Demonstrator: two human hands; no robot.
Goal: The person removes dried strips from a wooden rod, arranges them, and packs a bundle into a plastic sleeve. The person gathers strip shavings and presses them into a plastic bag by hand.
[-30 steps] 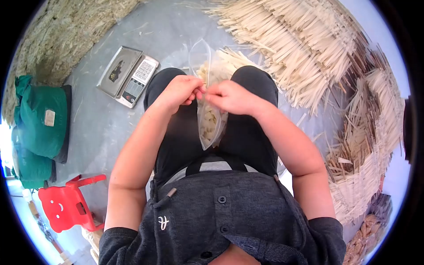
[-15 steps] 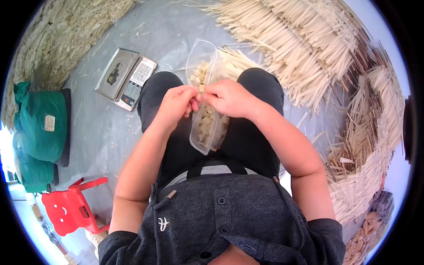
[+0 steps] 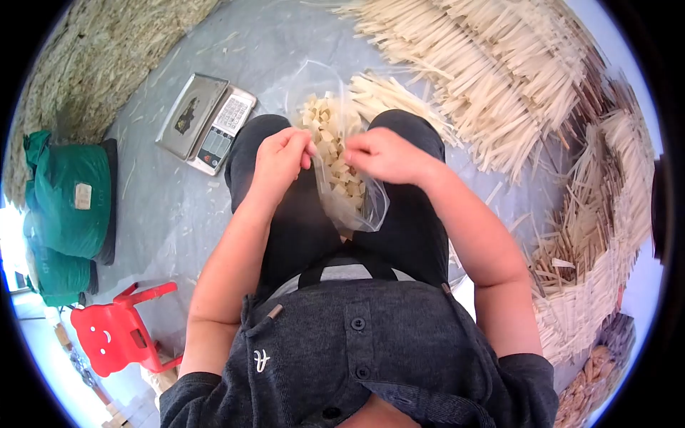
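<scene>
A clear plastic bag point(image 3: 374, 215) stands between my knees, its mouth spread wide. Inside it are many small pale folded pieces point(image 3: 332, 151), which look like short bits of plant strip. My left hand point(image 3: 280, 158) is closed in a pinch on the left rim of the bag. On the opposite side, my right hand point(image 3: 387, 155) has its fingers pressed together at the right rim. The exact grip of the right fingertips on the thin film is hard to see.
A digital scale point(image 3: 207, 123) with dark bits on its pan lies left of my knees. Pale strips point(image 3: 392, 100) lie beyond the bag, with large strip piles point(image 3: 492, 78) at right. Green sacks point(image 3: 71, 200) and a small red chair point(image 3: 118, 332) stand at left.
My hands were together at the bag's middle, with a small pale piece between the fingers. They have moved apart, and the bag has widened, showing more of the pieces inside.
</scene>
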